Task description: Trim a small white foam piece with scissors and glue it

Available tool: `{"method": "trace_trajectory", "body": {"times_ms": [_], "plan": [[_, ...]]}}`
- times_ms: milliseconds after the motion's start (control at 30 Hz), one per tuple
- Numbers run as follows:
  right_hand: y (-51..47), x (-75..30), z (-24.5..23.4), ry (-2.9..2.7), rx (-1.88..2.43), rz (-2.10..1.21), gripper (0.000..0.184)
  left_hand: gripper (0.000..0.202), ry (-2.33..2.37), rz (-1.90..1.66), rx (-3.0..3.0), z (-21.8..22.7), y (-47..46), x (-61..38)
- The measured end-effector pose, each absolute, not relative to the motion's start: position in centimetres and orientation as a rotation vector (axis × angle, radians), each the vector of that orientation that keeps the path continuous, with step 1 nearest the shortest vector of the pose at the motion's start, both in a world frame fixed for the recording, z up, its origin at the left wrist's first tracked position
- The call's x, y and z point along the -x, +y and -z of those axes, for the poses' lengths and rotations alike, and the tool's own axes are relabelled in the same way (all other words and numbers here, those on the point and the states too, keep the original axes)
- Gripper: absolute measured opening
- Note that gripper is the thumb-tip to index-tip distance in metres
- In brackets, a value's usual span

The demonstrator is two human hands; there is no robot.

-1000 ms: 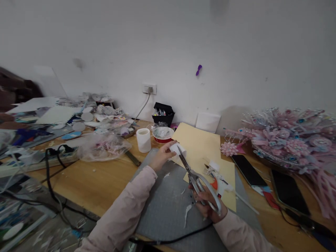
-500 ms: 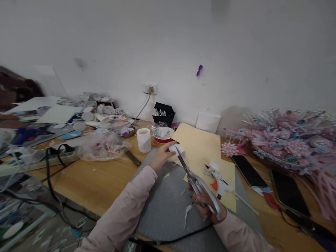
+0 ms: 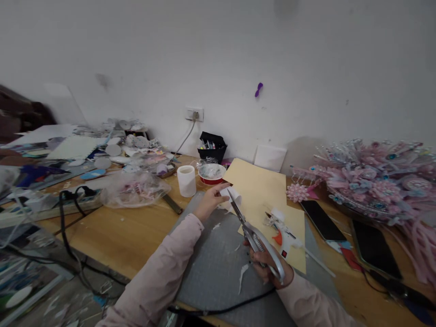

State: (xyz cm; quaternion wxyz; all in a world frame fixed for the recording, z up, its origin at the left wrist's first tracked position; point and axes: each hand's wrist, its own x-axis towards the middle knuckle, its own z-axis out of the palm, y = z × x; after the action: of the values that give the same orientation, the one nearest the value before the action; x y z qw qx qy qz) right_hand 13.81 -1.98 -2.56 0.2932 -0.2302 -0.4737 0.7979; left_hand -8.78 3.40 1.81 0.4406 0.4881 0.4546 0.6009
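Between the fingers of my left hand (image 3: pixel 211 200) is a small curled white piece (image 3: pixel 235 195), which looks like paper or thin card. My right hand (image 3: pixel 270 263) is wrapped round the handles of large silver scissors (image 3: pixel 254 234). Their blades point up and left and meet the white piece beside my left fingertips. Below lies a grey cutting mat (image 3: pixel 211 263) with thin white scraps (image 3: pixel 243 274) on it. A white hot glue gun (image 3: pixel 288 240) with an orange trigger rests on the cream card (image 3: pixel 262 186), right of the scissors.
Behind my left hand stand a white cylinder (image 3: pixel 186 181), a red-rimmed bowl (image 3: pixel 211 175) and a black pen case (image 3: pixel 211 147). Two phones (image 3: pixel 323 220) and a pink beaded flower arrangement (image 3: pixel 378 186) are at right. A plastic bag (image 3: pixel 134 188), power strip (image 3: pixel 78 197) and paper clutter fill the left.
Both hands, the scissors and the white piece hold almost the same place. The scissor handles seem slightly closer together; otherwise little differs.
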Motion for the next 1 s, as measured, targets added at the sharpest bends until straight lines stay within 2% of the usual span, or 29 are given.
{"method": "trace_trajectory", "body": {"times_ms": [500,1000], "plan": [[-1.89,-13.67,2.57,-1.246,0.614,-2.161,0.04,0.054,1.159,-1.475,-1.243,-1.91,3.34,8.83],[-1.82,-13.64,2.42,-1.252,0.543,-2.173,0.033,0.054,1.132,-1.49,-1.217,-2.47,2.96,8.58]]}}
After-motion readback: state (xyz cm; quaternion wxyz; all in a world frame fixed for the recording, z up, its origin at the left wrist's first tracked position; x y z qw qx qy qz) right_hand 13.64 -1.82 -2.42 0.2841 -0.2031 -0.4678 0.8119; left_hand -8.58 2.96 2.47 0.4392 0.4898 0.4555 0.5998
